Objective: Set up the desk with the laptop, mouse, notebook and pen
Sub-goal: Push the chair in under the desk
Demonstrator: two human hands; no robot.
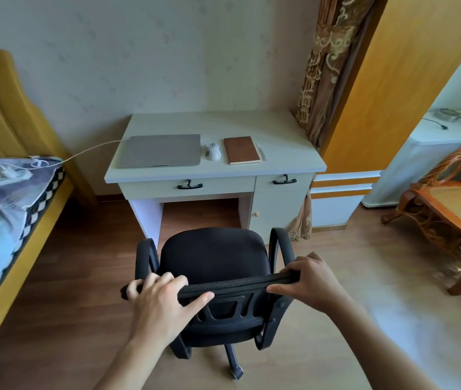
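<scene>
View from a head cam looking fwd and down into a bedroom w/ pale patterned wallpaper and a wood-look floor (88, 277). Against the back wall stands a small white desk (212, 123) w/ two drawers w/ black handles under the top. On the desktop, L to R in a row: a closed grey laptop (160, 150) lying flat, a white mouse (213, 152) just beside its right edge, a brown notebook (241, 150) closed and flat, and a pale pen (261, 151) just beside the notebook's right edge, hard to make out. A white cable (91, 150) runs from the laptop's left side across the gap to a bed (1, 209) on the left, where a white charger (8, 177) lies on the patterned cover; the bed has a yellow wooden frame and headboard. Right of the desk hangs a brown-gold curtain (326, 66), then a tall orange wardrobe (386, 88), and at far right a rattan table (448, 212). Directly between the viewer and the desk stands a black office chair (212, 260) w/ armrests, seat facing the desk, apart from it. Both hands grip the top of the chair's backrest: the left hand (164, 299) closed around its left end, fingers over the front and thumb behind; the right hand (312, 280) clasping its right end the same way. Both forearms are bare.
</scene>
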